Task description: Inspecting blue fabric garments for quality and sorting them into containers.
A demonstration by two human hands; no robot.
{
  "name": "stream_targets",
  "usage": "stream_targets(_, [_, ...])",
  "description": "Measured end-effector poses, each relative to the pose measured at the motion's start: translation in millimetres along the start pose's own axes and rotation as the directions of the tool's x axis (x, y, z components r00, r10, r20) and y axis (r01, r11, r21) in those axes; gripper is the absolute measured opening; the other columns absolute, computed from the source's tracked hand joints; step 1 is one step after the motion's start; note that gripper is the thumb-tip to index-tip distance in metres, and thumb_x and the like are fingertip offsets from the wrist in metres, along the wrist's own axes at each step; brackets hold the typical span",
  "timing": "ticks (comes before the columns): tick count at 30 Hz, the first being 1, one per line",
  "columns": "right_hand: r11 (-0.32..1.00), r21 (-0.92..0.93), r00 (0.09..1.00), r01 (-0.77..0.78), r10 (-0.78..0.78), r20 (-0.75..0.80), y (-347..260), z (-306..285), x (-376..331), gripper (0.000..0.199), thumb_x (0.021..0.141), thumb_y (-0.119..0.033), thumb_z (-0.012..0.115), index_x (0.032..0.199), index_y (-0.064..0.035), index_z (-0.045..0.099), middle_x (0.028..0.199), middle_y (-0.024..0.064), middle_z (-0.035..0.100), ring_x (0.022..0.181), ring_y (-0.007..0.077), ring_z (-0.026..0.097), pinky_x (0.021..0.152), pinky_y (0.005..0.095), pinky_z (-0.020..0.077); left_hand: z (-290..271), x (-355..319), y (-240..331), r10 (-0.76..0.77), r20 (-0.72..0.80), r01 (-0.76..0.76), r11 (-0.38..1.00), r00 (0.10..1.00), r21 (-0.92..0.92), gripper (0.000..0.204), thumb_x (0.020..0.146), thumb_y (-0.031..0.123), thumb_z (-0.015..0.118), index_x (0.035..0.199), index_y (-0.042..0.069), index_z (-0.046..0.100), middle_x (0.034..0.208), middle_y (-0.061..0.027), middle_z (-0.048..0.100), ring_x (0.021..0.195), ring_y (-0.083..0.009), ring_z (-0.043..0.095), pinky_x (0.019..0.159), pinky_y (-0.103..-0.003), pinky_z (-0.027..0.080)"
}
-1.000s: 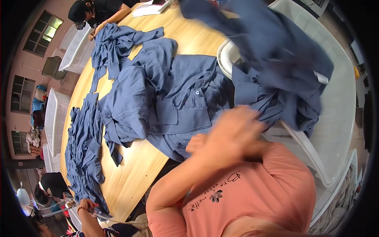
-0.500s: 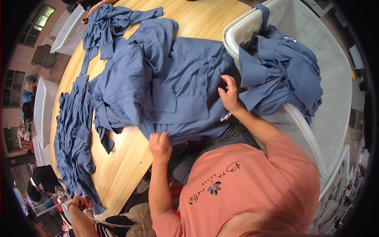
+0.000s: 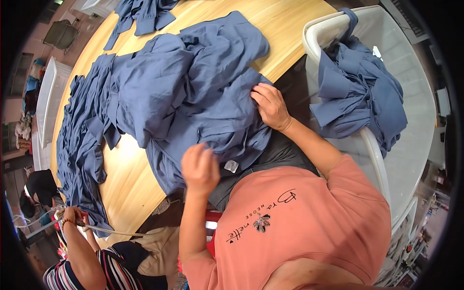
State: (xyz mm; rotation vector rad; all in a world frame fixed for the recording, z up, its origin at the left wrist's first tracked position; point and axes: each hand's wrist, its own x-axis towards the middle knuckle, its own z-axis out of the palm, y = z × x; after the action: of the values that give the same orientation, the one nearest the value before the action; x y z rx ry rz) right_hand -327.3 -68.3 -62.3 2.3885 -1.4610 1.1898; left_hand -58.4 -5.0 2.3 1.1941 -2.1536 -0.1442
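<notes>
A crumpled blue garment [image 3: 222, 92] lies in front of me, spread over the table's near side and hanging down by my lap. At its right edge, my right hand [image 3: 273, 107] has its fingers closed on the cloth. My left hand [image 3: 199, 169] is raised over the garment's lower part, its fingers curled but smeared by motion. Whether it grips cloth cannot be made out. A small white label [image 3: 231, 166] shows on the fabric, just right of the left hand. More blue garment cloth [image 3: 82, 130] is bunched along the table's left edge.
To my right, a large white plastic bin [image 3: 411, 92] has blue garments [image 3: 362, 92] draped over its rim. The wooden table [image 3: 128, 164] curves around on the left. A co-worker's arm [image 3: 79, 246] works at the lower left. Another blue garment [image 3: 145, 14] lies at the far edge.
The garment's right side has been drawn in and bunched up, uncovering the white label. My right hand has moved left and closed on cloth; my left hand has lifted slightly from the garment's lower edge.
</notes>
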Motion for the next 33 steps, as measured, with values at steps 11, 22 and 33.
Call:
stream_targets(11, [0.976, 0.025, 0.974, 0.217, -0.218, 0.064, -30.7, -2.5, -45.2, 0.023, 0.071, -0.014, 0.06, 0.093, -0.0102, 0.063, 0.095, 0.0044, 0.057, 0.093, 0.0221, 0.055, 0.078, 0.0345, 0.0392, 59.9, 55.6, -12.0, 0.042, 0.186, -0.014, 0.989, 0.982, -0.146, 0.039, 0.061, 0.008, 0.075, 0.099, 0.011, 0.065, 0.111, -0.0084, 0.058, 0.105, -0.0296, 0.053, 0.086, -0.04, 0.041])
stream_targets(22, [0.963, 0.238, 0.991, 0.128, -0.131, -0.006, -26.7, -16.9, -25.3, 0.016, 0.065, -0.005, 0.065, 0.081, -0.0062, 0.063, 0.097, 0.0056, 0.06, 0.091, 0.024, 0.056, 0.077, 0.0349, 0.0397, 65.2, 38.4, 2.2, 0.022, -0.026, -0.025, 0.99, 0.999, -0.139, 0.027, 0.064, 0.004, 0.073, 0.089, 0.004, 0.063, 0.094, -0.0104, 0.061, 0.088, -0.0295, 0.058, 0.077, -0.037, 0.045])
stream_targets(33, [0.931, 0.343, 0.988, 0.123, -0.081, -0.134, -33.2, -53.3, -14.0, 0.026, 0.062, 0.001, 0.067, 0.087, -0.0043, 0.061, 0.102, 0.0111, 0.06, 0.092, 0.0291, 0.058, 0.077, 0.0373, 0.0431, 61.8, 25.3, 34.3, -0.212, 0.307, 0.363, 0.699, 0.928, -0.616, 0.016, 0.077, 0.003, 0.069, 0.093, 0.002, 0.064, 0.092, -0.009, 0.065, 0.083, -0.0182, 0.06, 0.074, -0.029, 0.047])
